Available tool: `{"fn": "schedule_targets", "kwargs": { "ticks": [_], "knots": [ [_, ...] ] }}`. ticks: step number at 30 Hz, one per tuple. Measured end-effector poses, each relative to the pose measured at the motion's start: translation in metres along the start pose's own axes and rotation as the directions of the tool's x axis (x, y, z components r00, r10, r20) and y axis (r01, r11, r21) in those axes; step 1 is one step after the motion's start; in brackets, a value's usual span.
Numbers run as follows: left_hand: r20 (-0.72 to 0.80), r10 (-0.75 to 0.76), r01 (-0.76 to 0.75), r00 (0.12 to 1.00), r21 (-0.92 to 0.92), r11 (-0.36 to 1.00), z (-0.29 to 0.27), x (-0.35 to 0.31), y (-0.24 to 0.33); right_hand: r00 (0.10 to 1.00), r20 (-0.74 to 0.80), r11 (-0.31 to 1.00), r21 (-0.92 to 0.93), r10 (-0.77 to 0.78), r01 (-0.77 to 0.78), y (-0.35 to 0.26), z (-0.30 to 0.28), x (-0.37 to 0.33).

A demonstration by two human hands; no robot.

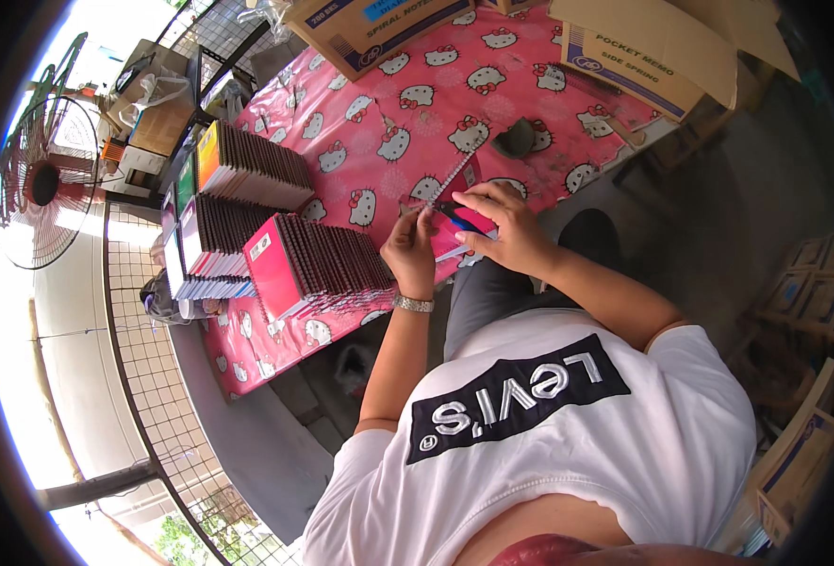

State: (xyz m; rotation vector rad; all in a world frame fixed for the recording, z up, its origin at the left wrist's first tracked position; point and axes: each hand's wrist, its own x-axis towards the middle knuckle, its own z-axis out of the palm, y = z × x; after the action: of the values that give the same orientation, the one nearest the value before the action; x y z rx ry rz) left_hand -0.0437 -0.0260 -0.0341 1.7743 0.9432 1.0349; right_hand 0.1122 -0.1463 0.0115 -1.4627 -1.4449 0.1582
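The pink spiral notebook (pixel 471 174) lies at the near edge of the bench (pixel 388 113), partly under the right hand (pixel 506 229) and just right of the left hand (pixel 409 247), its coil (pixel 454 181) running away from the left fingertips; the left hand has its thumb and fingers pressed together at the coil's near end, though whether wire or paper sits between them I cannot tell; the right hand is curled about a small blue-handled tool (pixel 464 222), its dark head toward the left fingertips.

The notebook should be light, with a cover that bends and loose leaves that fan; the coil is probably springy, easily kinked by a hard squeeze, and its cut end could scratch; the glossy-looking cover may slide, so a flat hold over cover and pages beside the coil seems surest, with only a fingertip pinch at the wire.

The right hand and tool hide much of the cover; the tool's tip is too small to read; the lower pages pass behind the left wrist and out of sight.
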Motion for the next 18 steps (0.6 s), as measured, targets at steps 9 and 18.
{"fn": "schedule_targets", "kwargs": {
  "ticks": [9,18],
  "knots": [
    [0.099,-0.181,0.206,0.978,-0.41,0.889,0.006,-0.008,0.007,0.996,0.084,0.984,0.179,0.0,-0.015,0.013,0.007,0.009],
    [0.057,-0.02,0.033,0.998,-0.237,0.971,-0.004,-0.01,0.002,0.991,0.133,0.989,0.149,-0.015,-0.005,0.008,0.004,0.001]
  ]
}}
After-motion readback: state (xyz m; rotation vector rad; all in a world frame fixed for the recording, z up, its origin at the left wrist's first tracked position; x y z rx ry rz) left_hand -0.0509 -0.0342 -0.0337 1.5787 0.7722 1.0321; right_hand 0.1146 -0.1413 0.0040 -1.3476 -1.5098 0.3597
